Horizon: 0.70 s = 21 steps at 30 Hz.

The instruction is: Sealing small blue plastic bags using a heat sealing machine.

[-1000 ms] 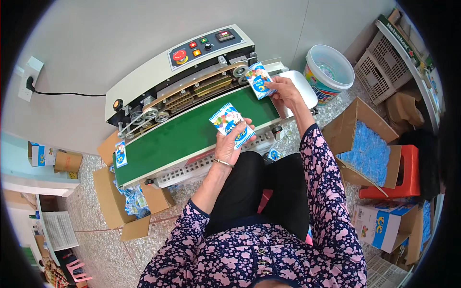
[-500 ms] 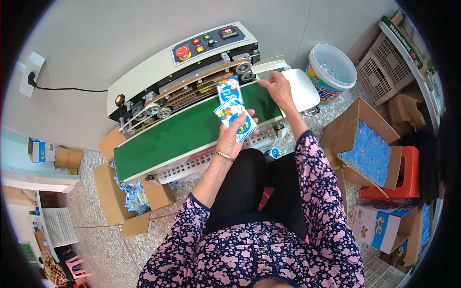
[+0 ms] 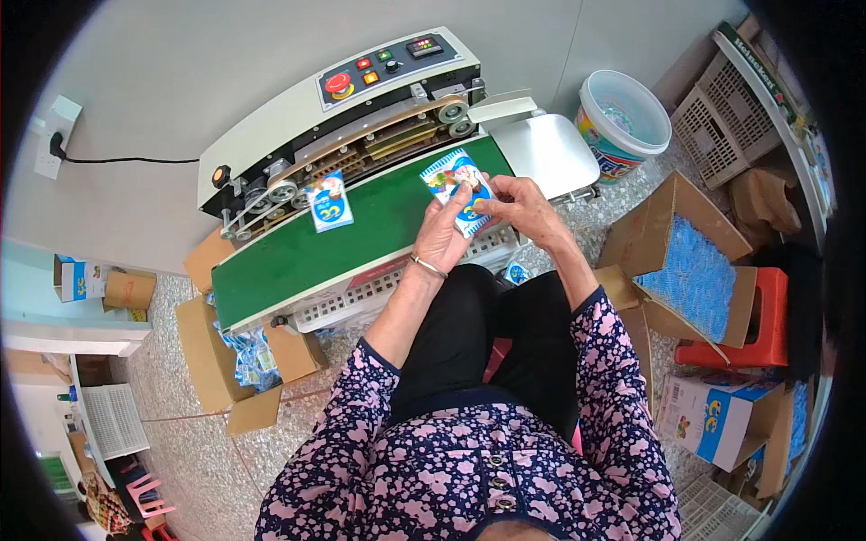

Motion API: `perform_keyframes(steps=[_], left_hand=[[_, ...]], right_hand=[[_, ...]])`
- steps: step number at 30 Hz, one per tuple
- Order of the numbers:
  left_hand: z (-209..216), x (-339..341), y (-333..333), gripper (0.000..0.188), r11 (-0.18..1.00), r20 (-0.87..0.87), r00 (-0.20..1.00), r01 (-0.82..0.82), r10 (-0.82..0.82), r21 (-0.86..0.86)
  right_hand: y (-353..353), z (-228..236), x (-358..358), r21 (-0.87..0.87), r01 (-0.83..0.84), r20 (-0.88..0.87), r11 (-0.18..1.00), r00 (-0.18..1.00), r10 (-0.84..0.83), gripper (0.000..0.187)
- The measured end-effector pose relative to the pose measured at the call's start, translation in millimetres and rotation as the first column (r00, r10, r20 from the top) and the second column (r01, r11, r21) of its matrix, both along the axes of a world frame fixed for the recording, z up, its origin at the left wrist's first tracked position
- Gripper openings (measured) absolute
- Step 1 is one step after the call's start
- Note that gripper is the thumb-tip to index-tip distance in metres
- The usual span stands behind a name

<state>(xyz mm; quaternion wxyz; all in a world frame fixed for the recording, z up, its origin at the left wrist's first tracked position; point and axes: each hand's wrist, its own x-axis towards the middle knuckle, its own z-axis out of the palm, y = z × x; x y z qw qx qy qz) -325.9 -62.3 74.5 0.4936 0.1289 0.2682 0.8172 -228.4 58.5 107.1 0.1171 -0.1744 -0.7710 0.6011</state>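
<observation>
My left hand (image 3: 437, 239) grips a small flat blue-and-white packet (image 3: 449, 171) with a striped end, thumb on its printed face. Whether more packets lie under it I cannot tell. At the packet's right edge, my right hand (image 3: 528, 215) is closed, thumb and fingers pinching it. Both hands are over the near right part of a green conveyor belt (image 3: 383, 216). Another blue-and-white packet (image 3: 330, 204) lies on the belt further left, its top end at the rollers of a band sealing machine (image 3: 262, 131).
A metal plate (image 3: 555, 153) extends the belt's right end, beside a white bucket (image 3: 622, 117). An open carton of blue packets (image 3: 690, 279) rests by a red stool (image 3: 767, 316). At left, another carton (image 3: 206, 356) holds loose packets. A white basket (image 3: 347, 305) sits below the belt.
A packet has travelled left along the belt from beside my left hand. My right hand has come from the belt's right end to the held packet.
</observation>
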Motion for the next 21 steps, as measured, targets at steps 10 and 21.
perform_keyframes(steps=[10, 21], left_hand=[[6.5, -1.7, -8.0, 0.038, 0.996, -0.089, 0.996, -0.032, 0.025, -0.08], [14.1, -0.1, -0.3, 0.037, 0.991, -0.157, 0.981, -0.123, 0.115, -0.046]], right_hand=[[17.1, -12.4, 6.7, -0.138, 0.121, -0.027, 0.983, 0.992, -0.126, 0.022], [23.9, -8.4, 8.2, -0.228, -0.042, -0.01, 0.973, 0.999, 0.04, 0.023]])
